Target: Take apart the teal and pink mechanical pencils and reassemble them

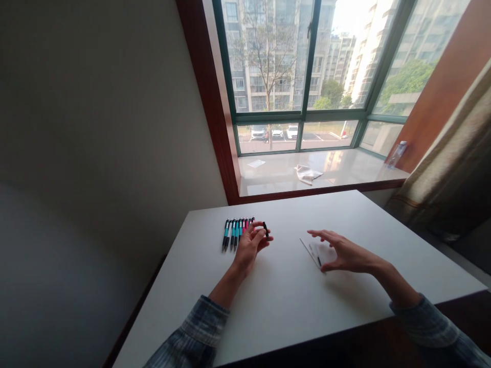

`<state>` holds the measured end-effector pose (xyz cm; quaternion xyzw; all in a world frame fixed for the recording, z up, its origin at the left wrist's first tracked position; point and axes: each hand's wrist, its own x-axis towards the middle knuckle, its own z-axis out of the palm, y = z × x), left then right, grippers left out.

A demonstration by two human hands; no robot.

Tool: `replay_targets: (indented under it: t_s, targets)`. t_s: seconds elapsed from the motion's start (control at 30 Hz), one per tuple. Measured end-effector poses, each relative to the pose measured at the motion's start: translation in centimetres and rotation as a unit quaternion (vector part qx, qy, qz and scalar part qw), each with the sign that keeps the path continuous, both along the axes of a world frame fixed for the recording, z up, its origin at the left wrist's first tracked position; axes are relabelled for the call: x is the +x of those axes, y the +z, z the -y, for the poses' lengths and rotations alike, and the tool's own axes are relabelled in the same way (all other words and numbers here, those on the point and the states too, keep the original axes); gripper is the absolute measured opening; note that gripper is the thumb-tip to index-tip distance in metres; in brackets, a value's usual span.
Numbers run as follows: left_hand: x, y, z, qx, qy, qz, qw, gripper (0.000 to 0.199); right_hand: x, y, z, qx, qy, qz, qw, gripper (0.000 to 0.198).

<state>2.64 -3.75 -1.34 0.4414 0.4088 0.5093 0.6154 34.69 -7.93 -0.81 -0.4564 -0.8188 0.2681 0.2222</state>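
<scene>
My left hand [247, 250] is closed, with a short black piece [266, 231] upright between thumb and fingers. It looks like part of a pen, but its exact kind is too small to tell. Just left of that hand lies a row of several click pens [232, 234] with teal, white and pink barrels and dark grips; the hand hides some of them. My right hand [347, 252] is open, thumb and fingers spread apart over the table. By its thumb rest a thin whitish stick [308, 250], perhaps a pen refill, and a small dark piece [319, 261].
A white table [268, 312] stands against the window sill [268, 186]. On the sill lie a crumpled cloth [308, 174] and a paper [257, 163], with a clear bottle [397, 154] at the right. A wall is at the left, a curtain [448, 138] at the right.
</scene>
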Motion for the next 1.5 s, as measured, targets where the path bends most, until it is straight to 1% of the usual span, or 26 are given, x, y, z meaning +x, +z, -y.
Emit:
replay_targets:
  t_s: [0.07, 0.13, 0.2, 0.27, 0.33, 0.4, 0.53, 0.63, 0.77, 0.93, 1.0, 1.03, 1.07, 1.13, 1.17, 1.2, 1.27, 1.33, 1.43, 1.5]
  targets:
    - [0.1, -0.1, 0.1, -0.003, -0.001, 0.004, 1.000, 0.044, 0.9, -0.8, 0.9, 0.001, -0.008, 0.016, 1.000, 0.096]
    - [0.1, -0.2, 0.1, -0.002, -0.009, 0.009, 1.000, 0.046, 1.3, -1.3, 1.3, 0.005, -0.013, 0.020, 1.000, 0.089]
    - [0.1, -0.2, 0.2, -0.003, -0.018, 0.009, 1.000, 0.047, 1.2, -1.5, 1.3, 0.001, -0.016, 0.019, 1.000, 0.082]
    - [0.1, -0.2, 0.1, -0.006, -0.027, 0.001, 1.000, 0.047, 0.6, -1.3, 1.2, 0.017, -0.033, 0.010, 0.999, 0.082]
    - [0.1, -0.1, 0.2, -0.010, -0.037, -0.007, 0.999, 0.047, -0.9, -1.0, 1.3, 0.060, -0.065, -0.015, 0.996, 0.090]
    - [0.1, 0.0, 0.3, -0.014, -0.051, -0.012, 0.999, 0.047, -3.2, -0.7, 1.5, 0.103, -0.084, -0.045, 0.990, 0.099]
    - [0.3, 0.3, 0.7, -0.024, -0.081, -0.014, 0.996, 0.045, -8.6, 0.0, 2.0, 0.149, -0.032, -0.081, 0.985, 0.109]
    - [0.3, 0.5, 0.9, -0.022, -0.107, -0.014, 0.994, 0.044, -11.3, 0.2, 1.9, 0.165, -0.011, -0.093, 0.982, 0.114]
    - [0.2, 0.4, 0.9, 0.001, -0.118, -0.029, 0.993, 0.044, -12.6, 0.1, 1.5, 0.179, -0.007, -0.096, 0.979, 0.113]
    - [0.1, 0.3, 0.7, 0.010, -0.115, -0.057, 0.992, 0.045, -12.3, -0.1, 1.4, 0.190, -0.008, -0.088, 0.978, 0.114]
    - [0.1, 0.4, 0.6, 0.008, -0.100, -0.059, 0.993, 0.044, -11.2, -0.2, 1.3, 0.192, -0.029, -0.090, 0.977, 0.108]
    - [0.1, 0.6, 0.6, 0.007, -0.092, -0.057, 0.994, 0.043, -10.3, -0.4, 1.3, 0.193, -0.051, -0.091, 0.976, 0.099]
    - [0.0, 0.7, 0.6, 0.005, -0.086, -0.052, 0.995, 0.042, -9.3, -0.5, 1.2, 0.194, -0.078, -0.092, 0.974, 0.085]
    - [0.0, 1.0, 0.7, -0.001, -0.080, -0.043, 0.996, 0.040, -7.0, -1.0, 1.1, 0.190, -0.125, -0.079, 0.971, 0.043]
    - [0.0, 1.1, 0.7, -0.005, -0.079, -0.039, 0.996, 0.039, -5.8, -1.4, 1.1, 0.185, -0.137, -0.066, 0.971, 0.025]
    - [0.0, 1.2, 0.8, -0.008, -0.080, -0.035, 0.996, 0.037, -4.8, -1.7, 1.1, 0.179, -0.149, -0.056, 0.971, 0.017]
    - [0.0, 1.4, 0.9, -0.009, -0.087, -0.028, 0.996, 0.033, -3.3, -2.5, 1.3, 0.162, -0.163, -0.044, 0.972, 0.015]
    - [0.0, 1.5, 1.1, -0.008, -0.097, -0.020, 0.995, 0.030, -2.6, -3.2, 1.4, 0.148, -0.170, -0.037, 0.974, 0.016]
    - [0.0, 1.6, 1.2, -0.010, -0.108, -0.007, 0.994, 0.029, -2.8, -3.9, 1.4, 0.137, -0.170, -0.033, 0.975, 0.014]
    - [-0.1, 1.6, 1.2, -0.014, -0.110, -0.001, 0.994, 0.031, -3.1, -3.9, 1.4, 0.134, -0.164, -0.038, 0.977, 0.014]
